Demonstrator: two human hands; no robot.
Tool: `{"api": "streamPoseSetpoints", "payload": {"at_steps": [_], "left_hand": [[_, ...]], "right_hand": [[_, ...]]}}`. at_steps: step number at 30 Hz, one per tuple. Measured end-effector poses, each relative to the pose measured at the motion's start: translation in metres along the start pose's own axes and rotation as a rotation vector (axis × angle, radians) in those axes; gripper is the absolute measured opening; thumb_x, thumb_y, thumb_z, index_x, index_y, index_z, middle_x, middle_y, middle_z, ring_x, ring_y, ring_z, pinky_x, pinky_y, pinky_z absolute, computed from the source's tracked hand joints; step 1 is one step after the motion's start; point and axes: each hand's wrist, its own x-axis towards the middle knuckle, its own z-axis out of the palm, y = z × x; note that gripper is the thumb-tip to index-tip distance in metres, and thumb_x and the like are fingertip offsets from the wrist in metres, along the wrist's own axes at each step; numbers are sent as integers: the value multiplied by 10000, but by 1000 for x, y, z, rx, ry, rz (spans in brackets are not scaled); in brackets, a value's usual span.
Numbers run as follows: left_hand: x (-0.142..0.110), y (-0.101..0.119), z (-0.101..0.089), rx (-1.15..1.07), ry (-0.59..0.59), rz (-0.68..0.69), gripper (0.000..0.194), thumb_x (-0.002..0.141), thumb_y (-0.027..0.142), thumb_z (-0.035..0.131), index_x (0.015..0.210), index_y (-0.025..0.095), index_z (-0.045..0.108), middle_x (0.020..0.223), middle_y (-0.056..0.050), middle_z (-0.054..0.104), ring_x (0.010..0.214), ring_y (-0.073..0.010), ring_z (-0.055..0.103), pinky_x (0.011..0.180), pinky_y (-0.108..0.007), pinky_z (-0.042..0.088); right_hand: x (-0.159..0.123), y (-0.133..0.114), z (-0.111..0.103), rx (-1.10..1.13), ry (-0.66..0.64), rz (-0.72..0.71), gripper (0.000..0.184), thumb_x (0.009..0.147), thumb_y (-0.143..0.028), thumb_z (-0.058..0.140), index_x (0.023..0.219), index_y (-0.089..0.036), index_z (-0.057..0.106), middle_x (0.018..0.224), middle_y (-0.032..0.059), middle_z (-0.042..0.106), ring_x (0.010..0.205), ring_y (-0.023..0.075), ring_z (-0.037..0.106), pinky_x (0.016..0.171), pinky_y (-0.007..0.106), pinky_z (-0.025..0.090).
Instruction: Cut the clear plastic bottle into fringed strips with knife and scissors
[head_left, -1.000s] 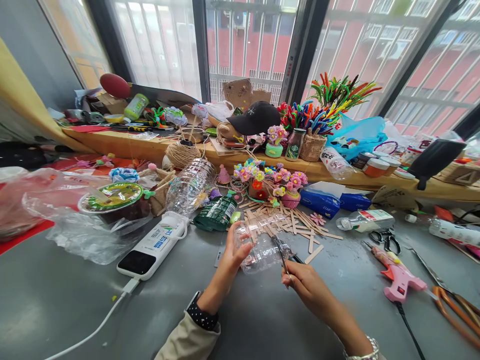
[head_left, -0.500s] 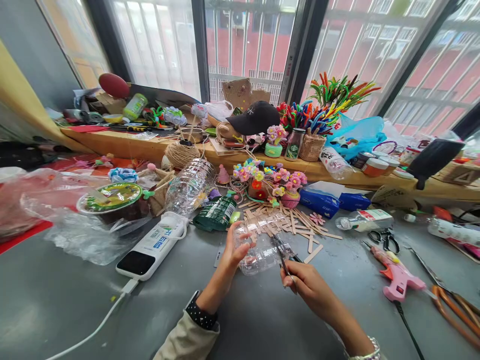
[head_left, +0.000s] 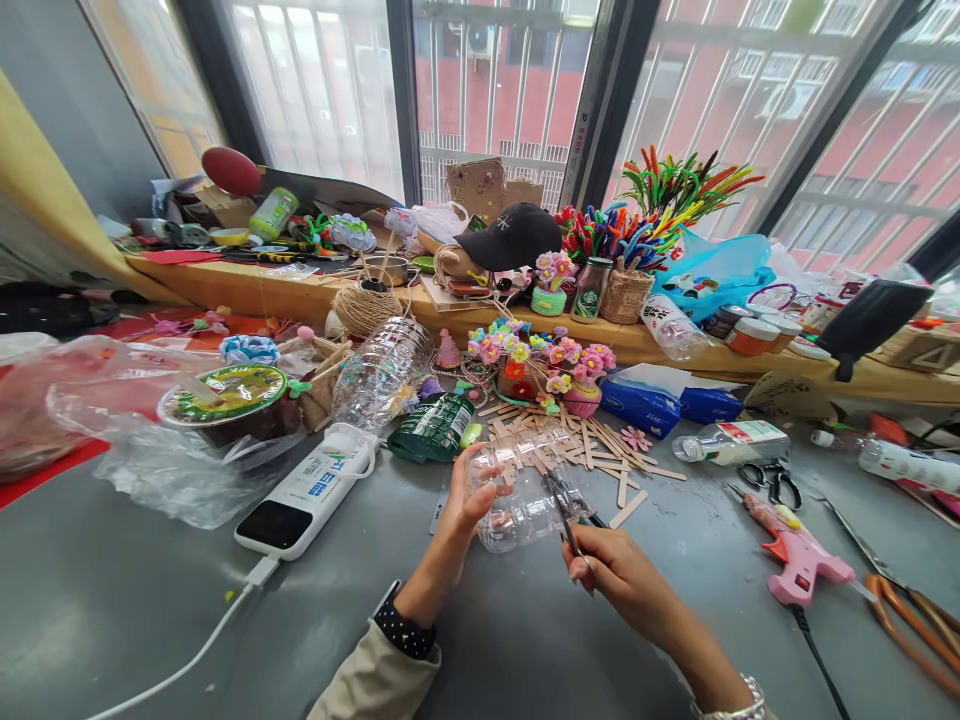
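Held up over the grey table is a clear plastic bottle piece (head_left: pixel 521 510), with ridged, see-through walls. My left hand (head_left: pixel 466 505) grips it from the left, thumb on the near side and fingers partly seen through the plastic. In my right hand (head_left: pixel 611 570) are dark scissors (head_left: pixel 568 525), their blades at the right side of the bottle piece. Whether the blade tips are inside or outside its wall I cannot tell. Wooden craft sticks (head_left: pixel 600 445) lie scattered just behind the plastic.
To the right lie a pink glue gun (head_left: pixel 806 560), large orange-handled scissors (head_left: pixel 907 610) and small black-handled scissors (head_left: pixel 771 482). A white power bank (head_left: pixel 307 500) with a cable is at left. Behind stand a green plastic piece (head_left: pixel 431 428), crocheted flowers (head_left: pixel 577 365) and blue tissue packs (head_left: pixel 639 402).
Hands, bottle piece and scissors look almost the same as before. The whole view has shifted very slightly.
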Motion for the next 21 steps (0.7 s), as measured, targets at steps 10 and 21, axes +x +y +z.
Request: {"api": "streamPoseSetpoints", "payload": {"at_steps": [10, 21], "left_hand": [[-4, 3, 3, -45, -13, -90, 715, 628, 564, 588, 1214, 263, 311, 1046, -80, 490, 881, -231, 539, 684, -347, 469], [-4, 1, 5, 49, -34, -90, 713, 642, 562, 559, 1224, 277, 263, 1076, -86, 450, 902, -239, 522, 672, -338, 474]], "right_hand": [[-2, 4, -7, -9, -95, 8, 546, 764, -676, 257, 597, -190, 443, 542, -28, 429, 516, 107, 395, 510, 220, 298], [-3, 2, -2, 4, -3, 10, 585, 748, -692, 271, 533, -179, 452, 505, -28, 410, 484, 98, 372, 486, 226, 266]]}}
